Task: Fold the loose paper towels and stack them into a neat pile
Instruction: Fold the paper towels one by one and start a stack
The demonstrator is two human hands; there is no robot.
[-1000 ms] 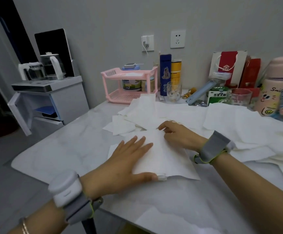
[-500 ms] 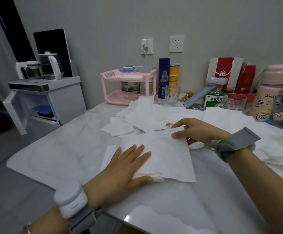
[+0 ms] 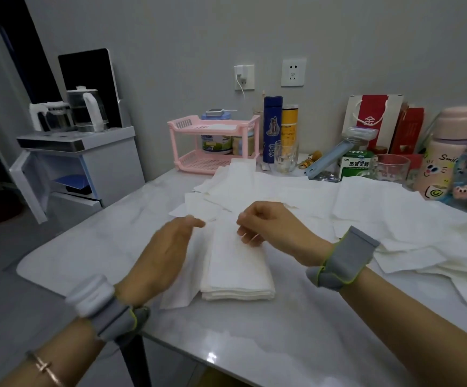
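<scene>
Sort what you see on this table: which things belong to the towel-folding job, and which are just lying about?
In the job: folded towel pile, loose paper towels, left hand, right hand pinching the pile's far edge.
Lying about: pink rack, blue flask, glass cup, green medicine box, red gift bag, kettle, pink bottle.

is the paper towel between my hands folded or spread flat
Folded: the white paper towel lies as a narrow strip, and several layered edges show stacked at its near end.
</scene>
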